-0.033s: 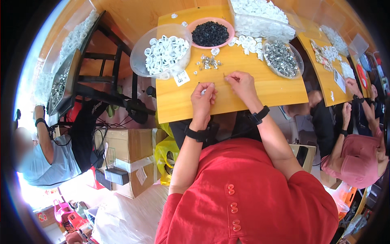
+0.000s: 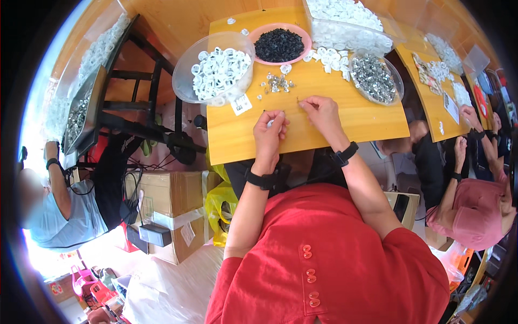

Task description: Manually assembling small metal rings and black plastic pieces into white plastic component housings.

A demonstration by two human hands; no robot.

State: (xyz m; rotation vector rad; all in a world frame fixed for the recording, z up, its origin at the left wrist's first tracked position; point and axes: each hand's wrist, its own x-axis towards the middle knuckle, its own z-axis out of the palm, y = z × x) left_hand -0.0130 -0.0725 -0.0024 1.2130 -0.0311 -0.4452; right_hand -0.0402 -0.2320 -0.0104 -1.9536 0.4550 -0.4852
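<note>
Over the front of the wooden table, my left hand is closed on a small white plastic part, mostly hidden by the fingers. To its right, my right hand pinches at thumb and fingertip; a tiny dark bit shows there, too small to name. Just beyond the hands lies a loose heap of small shiny metal pieces. Further back are a clear bowl of white plastic parts, a pink plate of small black pieces, and a clear dish of metal pieces.
A clear bin full of white parts stands at the back, with loose white parts before it. A printed white card lies by the bowl. Cardboard boxes sit at left. Co-workers sit on both sides, one in a pink top.
</note>
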